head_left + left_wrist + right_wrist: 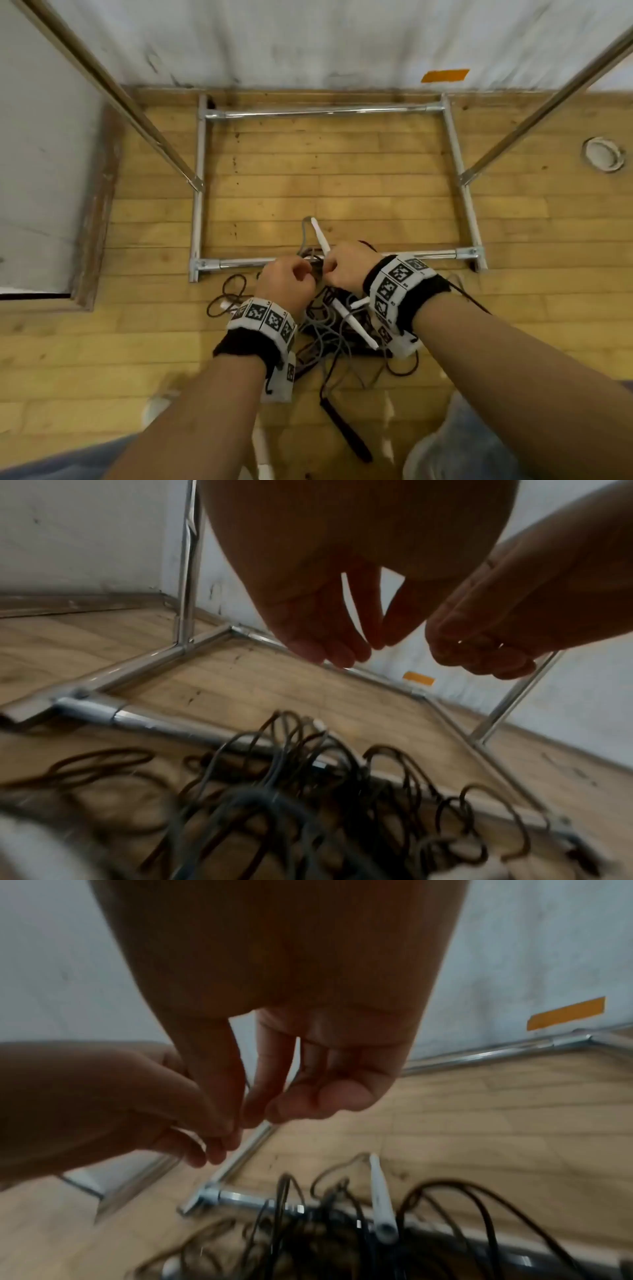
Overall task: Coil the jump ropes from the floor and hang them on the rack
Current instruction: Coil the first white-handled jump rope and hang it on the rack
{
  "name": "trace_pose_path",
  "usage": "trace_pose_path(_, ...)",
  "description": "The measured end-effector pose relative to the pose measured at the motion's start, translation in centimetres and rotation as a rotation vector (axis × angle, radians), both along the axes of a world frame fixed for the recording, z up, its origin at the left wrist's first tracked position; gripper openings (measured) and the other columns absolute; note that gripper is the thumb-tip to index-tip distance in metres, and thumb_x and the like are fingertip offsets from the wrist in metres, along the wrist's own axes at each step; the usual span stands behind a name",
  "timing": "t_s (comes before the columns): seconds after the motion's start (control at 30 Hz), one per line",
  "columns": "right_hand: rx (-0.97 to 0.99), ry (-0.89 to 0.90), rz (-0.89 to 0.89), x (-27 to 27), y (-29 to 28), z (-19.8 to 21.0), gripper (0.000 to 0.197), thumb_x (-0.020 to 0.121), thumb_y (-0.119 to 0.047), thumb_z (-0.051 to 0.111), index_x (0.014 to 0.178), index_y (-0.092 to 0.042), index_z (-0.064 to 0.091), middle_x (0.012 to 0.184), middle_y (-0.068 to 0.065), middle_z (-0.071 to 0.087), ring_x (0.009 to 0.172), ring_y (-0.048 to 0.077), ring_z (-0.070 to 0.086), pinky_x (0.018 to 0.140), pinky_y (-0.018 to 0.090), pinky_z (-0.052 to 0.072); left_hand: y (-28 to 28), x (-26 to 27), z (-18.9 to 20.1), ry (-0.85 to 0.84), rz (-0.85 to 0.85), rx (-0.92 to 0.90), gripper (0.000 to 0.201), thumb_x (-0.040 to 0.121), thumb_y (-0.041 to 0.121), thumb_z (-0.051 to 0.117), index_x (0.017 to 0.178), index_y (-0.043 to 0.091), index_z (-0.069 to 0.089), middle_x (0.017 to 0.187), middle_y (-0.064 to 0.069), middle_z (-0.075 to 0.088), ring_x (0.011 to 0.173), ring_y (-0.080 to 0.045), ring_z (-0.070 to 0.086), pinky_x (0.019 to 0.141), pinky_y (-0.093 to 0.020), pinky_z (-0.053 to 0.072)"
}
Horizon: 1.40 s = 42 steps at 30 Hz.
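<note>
Jump ropes (329, 329) lie in a tangled heap, lower centre of head view, on the wood floor (342, 178), partly draped over the front bar of the rack base (239, 263). White handles (356, 325) stick out of the pile; a black handle (346, 431) trails toward the bottom edge. Left hand (286, 284) and right hand (346, 269) meet just above the heap, fingertips pinched together. Head view suggests a thin cord strand between them; the wrist views are too dark to show it, so what each grip holds: cannot tell. Risks, as a guess: lifting one strand drags the whole knot, loops snag on the base bar, and a handle swings loose.
</note>
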State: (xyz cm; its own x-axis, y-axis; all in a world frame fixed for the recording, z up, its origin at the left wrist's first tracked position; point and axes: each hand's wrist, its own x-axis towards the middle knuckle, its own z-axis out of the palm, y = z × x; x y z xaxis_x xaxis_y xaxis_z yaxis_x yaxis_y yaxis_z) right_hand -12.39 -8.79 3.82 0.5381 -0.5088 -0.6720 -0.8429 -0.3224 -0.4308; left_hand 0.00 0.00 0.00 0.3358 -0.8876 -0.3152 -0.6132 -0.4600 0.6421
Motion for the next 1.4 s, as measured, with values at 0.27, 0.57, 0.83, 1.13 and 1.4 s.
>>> trace_pose_path(0.27, 0.117, 0.151, 0.170, -1.7, 6.1, -8.8, 0.024, 0.091, -0.029, 0.056, 0.106, -0.014, 0.066, 0.098, 0.004, 0.051, 0.086, 0.026, 0.055, 0.076, 0.035, 0.049, 4.5, -0.1, -6.8, -0.292, -0.558, 0.353, 0.040, 0.091, 0.031, 0.054, 0.130, 0.028, 0.054, 0.133, 0.001, 0.050, 0.126, -0.024, 0.037, 0.103, -0.042, 0.039)
trace_pose_path(0.57, -0.220, -0.330, -0.220, -3.2, 5.5, -11.6, 0.022, 0.093, -0.027, 0.052, 0.092, -0.017, 0.072, 0.086, 0.000, 0.065, 0.083, 0.019, 0.059, 0.073, 0.030, 0.047, 2.7, 0.4, -6.7, -0.057, -0.254, 0.069, 0.017, 0.093, 0.029, 0.054, 0.089, 0.019, 0.067, 0.084, 0.001, 0.061, 0.081, -0.018, 0.058, 0.066, -0.028, 0.043)
trace_pose_path(0.83, -0.419, -0.706, -0.517, -1.6, -0.3, -1.3, 0.024, 0.093, -0.028, 0.055, 0.076, -0.015, 0.065, 0.060, -0.009, 0.054, 0.057, 0.004, 0.048, 0.055, 0.022, 0.037, -1.8, -0.7, 1.8, 0.444, 0.125, -0.159, 0.014, 0.088, 0.018, 0.064, 0.083, 0.031, 0.061, 0.083, -0.005, 0.071, 0.078, -0.020, 0.068, 0.073, -0.033, 0.055)
trace_pose_path(1.13, -0.533, -0.946, -0.393, -0.4, -0.1, 15.9, 0.023, 0.095, -0.017, 0.050, 0.074, -0.011, 0.058, 0.054, -0.009, 0.047, 0.047, 0.001, 0.042, 0.054, 0.021, 0.034, -3.4, -0.6, 15.3, 0.499, -0.105, -0.255, 0.005, 0.084, 0.024, 0.071, 0.087, 0.026, 0.067, 0.072, 0.009, 0.067, 0.059, -0.003, 0.059, 0.053, -0.014, 0.044)
trace_pose_path(1.4, -0.614, -1.317, -0.583, -2.2, 2.8, 27.3, 0.024, 0.094, -0.017, 0.049, 0.070, -0.020, 0.052, 0.065, -0.001, 0.061, 0.051, 0.016, 0.059, 0.059, 0.032, 0.053, 0.4, -2.4, 23.6, 0.228, -0.275, -0.264, 0.023, 0.093, 0.031, 0.059, 0.073, 0.025, 0.070, 0.080, 0.009, 0.070, 0.071, 0.000, 0.059, 0.068, -0.021, 0.052)
